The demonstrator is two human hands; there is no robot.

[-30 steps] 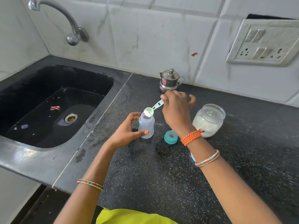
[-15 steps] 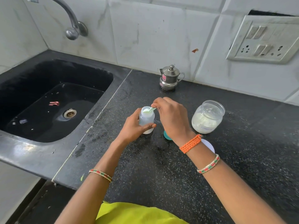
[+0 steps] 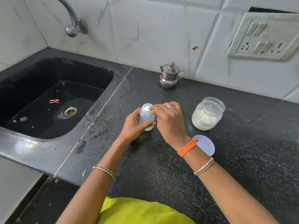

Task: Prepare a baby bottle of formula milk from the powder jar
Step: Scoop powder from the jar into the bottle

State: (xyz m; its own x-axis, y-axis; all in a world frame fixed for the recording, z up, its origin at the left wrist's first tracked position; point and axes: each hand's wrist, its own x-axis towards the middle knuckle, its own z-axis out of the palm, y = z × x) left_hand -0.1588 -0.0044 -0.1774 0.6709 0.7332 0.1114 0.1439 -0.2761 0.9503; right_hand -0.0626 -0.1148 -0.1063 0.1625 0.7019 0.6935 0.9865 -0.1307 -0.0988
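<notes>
Head view: black speckled counter (image 3: pixel 210 183) beneath both hands; sink (image 3: pixel 24 149) well to the left of the left hand. Powder jar (image 3: pixel 207 113), lid off, part full of white powder, stands right of the right hand; its lid (image 3: pixel 206 145) lies flat beside the right wrist. Left hand (image 3: pixel 134 126) grips the upright baby bottle (image 3: pixel 146 117), thumb across its front. Right hand (image 3: pixel 168 120) is curled at the bottle mouth (what it pinches is hidden). Steel pot (image 3: pixel 169 75) stands beyond both hands.
</notes>
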